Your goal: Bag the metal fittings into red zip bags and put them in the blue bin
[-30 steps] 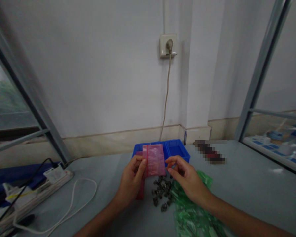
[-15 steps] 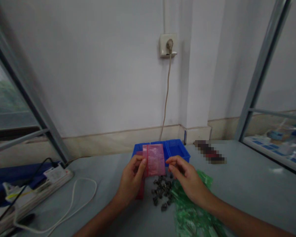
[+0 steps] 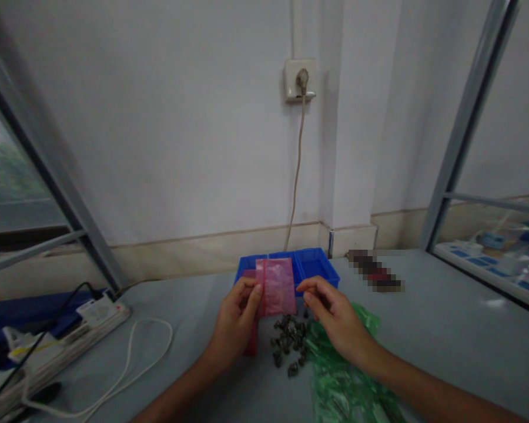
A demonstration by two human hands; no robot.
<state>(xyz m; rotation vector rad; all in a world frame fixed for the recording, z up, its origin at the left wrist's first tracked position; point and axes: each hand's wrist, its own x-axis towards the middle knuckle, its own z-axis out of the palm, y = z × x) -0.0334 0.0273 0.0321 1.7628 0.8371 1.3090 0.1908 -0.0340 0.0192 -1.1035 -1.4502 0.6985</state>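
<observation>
My left hand (image 3: 237, 323) pinches a small pink plastic bag (image 3: 277, 286) by its left edge and holds it upright above the table. More pink bags (image 3: 250, 345) lie under that hand. My right hand (image 3: 335, 320) hovers just right of the bag with fingers curled close together; I cannot make out whether they hold anything. Below the bag, between both hands, lies a pile of several small dark metal parts (image 3: 290, 343).
Two blue bins (image 3: 317, 264) stand behind the bag near the wall. Green plastic bags (image 3: 348, 382) lie under my right forearm. A power strip (image 3: 99, 311) and white cable (image 3: 136, 364) sit at the left. A wall socket with cord (image 3: 300, 79) is above; a metal frame post (image 3: 458, 153) rises at right.
My right hand has edged slightly lower and closer to the pink bag. The left hand and bag stay nearly still.
</observation>
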